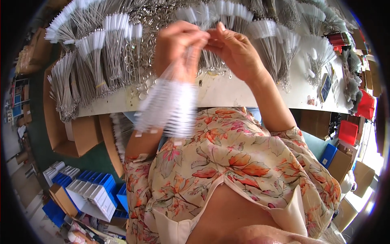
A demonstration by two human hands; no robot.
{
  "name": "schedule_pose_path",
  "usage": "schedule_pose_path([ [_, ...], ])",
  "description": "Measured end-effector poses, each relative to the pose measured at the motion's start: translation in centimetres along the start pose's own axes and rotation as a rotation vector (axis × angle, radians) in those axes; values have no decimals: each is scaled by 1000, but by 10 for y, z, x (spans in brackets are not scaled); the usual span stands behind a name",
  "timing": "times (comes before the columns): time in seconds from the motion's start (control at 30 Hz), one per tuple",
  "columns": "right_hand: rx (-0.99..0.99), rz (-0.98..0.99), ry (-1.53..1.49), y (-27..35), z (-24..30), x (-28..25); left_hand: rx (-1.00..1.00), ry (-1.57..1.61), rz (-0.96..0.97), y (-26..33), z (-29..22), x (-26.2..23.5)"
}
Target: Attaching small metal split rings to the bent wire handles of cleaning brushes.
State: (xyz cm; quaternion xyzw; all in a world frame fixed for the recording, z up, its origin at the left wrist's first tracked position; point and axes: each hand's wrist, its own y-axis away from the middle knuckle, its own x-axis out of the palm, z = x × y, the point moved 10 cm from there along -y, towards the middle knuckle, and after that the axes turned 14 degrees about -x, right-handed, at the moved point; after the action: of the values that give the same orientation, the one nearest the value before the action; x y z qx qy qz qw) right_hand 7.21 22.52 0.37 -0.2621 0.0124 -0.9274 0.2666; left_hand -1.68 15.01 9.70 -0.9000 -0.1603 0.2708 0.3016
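A bundle of white-bristled wire brushes (168, 105) hangs above the person's floral blouse (227, 162), gripped in the closed left hand (178, 46). The right hand (235, 51) pinches its wire ends. Beyond, similar brush bundles (97, 61) cover the white table (243, 91).

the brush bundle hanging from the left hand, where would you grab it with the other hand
Probably by the bare twisted-wire stems just under the left hand, coming in from the right hand side. In the brush bundle the stems gather tight there, while the white bristle ends fan out soft and wide below, so they would splay and slip in a grip.
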Motion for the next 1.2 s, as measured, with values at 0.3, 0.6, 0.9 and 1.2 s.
schedule_pose_path([
  [0.3,-20,322,-85,-5,40,17,-18,208,-139,-1,14,-59],
  [0.6,16,532,551,34,17,73,-415,737,399,31,29,-13],
  [0.9,321,532,544,77,-12,35,-91,152,353,69,5,-34],
  [1.2,55,486,1061,79,-25,7,-277,-263,443,101,69,-16],
])
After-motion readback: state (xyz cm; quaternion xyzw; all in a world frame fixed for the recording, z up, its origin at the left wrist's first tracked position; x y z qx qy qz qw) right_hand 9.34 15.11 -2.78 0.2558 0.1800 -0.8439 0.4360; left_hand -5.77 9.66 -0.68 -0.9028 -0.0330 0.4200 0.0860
